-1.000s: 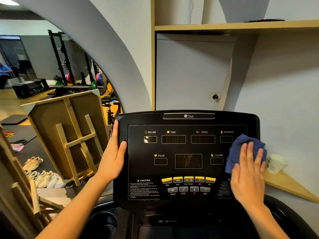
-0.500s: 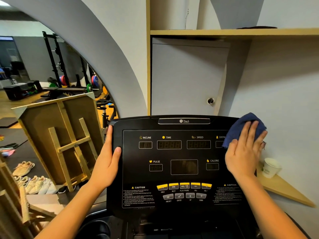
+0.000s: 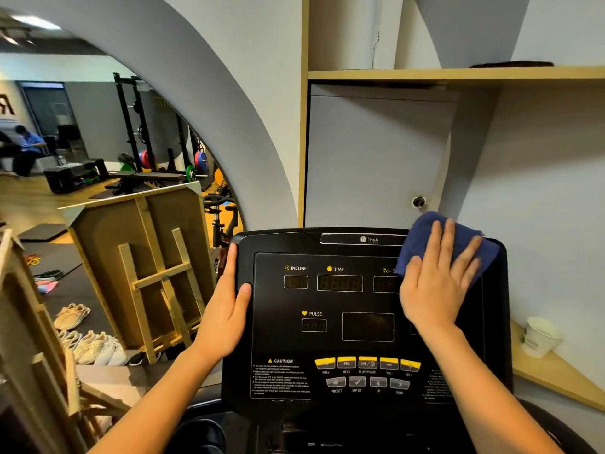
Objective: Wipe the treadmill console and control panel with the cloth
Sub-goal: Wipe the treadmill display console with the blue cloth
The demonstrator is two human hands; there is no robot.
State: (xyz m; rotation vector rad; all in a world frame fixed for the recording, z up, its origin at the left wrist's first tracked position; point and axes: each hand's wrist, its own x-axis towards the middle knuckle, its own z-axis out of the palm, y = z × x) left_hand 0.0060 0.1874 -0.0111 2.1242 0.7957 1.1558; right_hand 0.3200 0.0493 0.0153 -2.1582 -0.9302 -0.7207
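Fingers spread flat on the right hand (image 3: 437,283), palm down, pressing the blue cloth (image 3: 422,237) against the upper right of the treadmill console (image 3: 327,339) — nothing gripped, just pinned under an open hand. The left hand (image 3: 227,317) wraps the console's left edge, fingers straight along the side, thumb hooked onto the front face.

Around it: a paper cup (image 3: 538,337) sits on a wooden ledge (image 3: 563,378) just right of the console, apart from it. A wooden frame (image 3: 144,263) leans to the left, near the left hand but not touching. Pale shoes (image 3: 95,350) line the floor below that.

The cloth lies under and beyond the right fingertips, bunched over the console's top right corner, covering the display label there. The yellow buttons (image 3: 366,362) low on the control panel (image 3: 327,303) sit clear of both hands.

The panel is glossy black, displays dark. Behind it, a grey cabinet door (image 3: 370,158) with a lock, a wooden shelf (image 3: 458,73) above. Through a curved arch on the left, a gym floor with a weight rack (image 3: 144,126) and coloured plates.
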